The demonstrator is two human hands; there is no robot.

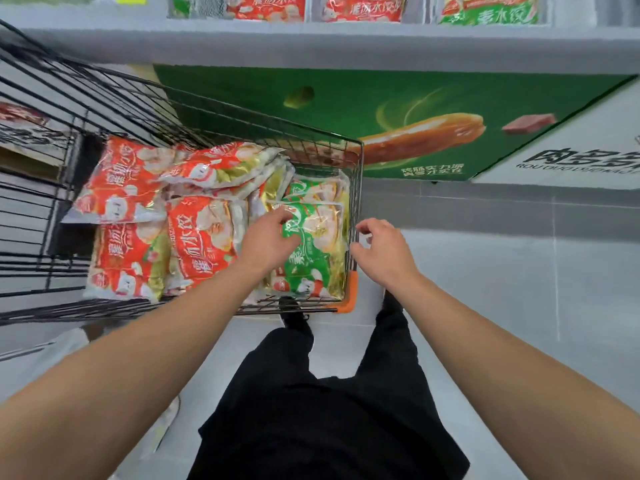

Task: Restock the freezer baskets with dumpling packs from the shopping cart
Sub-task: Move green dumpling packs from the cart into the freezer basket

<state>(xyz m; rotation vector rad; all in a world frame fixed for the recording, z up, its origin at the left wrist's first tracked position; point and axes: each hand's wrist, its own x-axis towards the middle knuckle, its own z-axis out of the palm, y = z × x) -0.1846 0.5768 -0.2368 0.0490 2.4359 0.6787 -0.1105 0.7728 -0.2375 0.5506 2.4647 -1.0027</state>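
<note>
While the person leans over the wire shopping cart (360, 174), the left hand (268, 239) reaches down into its right end and lies on top of the green dumpling pack (318, 251). Its fingers (282, 216) are loosely spread and bent over the pack's upper left part, touching the shiny wrapper; whether the thumb has hooked under an edge cannot be told, since the hand covers that spot. The green pack lies flat against the cart's right wall, uppermost of what looks like a small stack of green packs, with its far end sticking out beyond the fingertips and its near end reaching toward the orange corner bumper (349, 299).

The right hand (382, 252) hovers just outside the cart's right wall, near the rim but holding nothing. Its fingers (367, 228) are curled loosely inward and apart from one another, pointing toward the green pack across the wire.

To the left of the green pack, the orange dumpling packs (194, 237) fill the rest of the cart in a loose heap, some lying over others. Beyond the cart stands the freezer (346, 46), its pale front rim across the top of the view; inside, orange packs in the baskets (360, 8) and a green pack (491, 12) farther right can be seen. A green advertising panel (346, 109) covers the freezer's front, and the person's black trousers (329, 410) fill the lower middle above the grey floor (519, 289)
</note>
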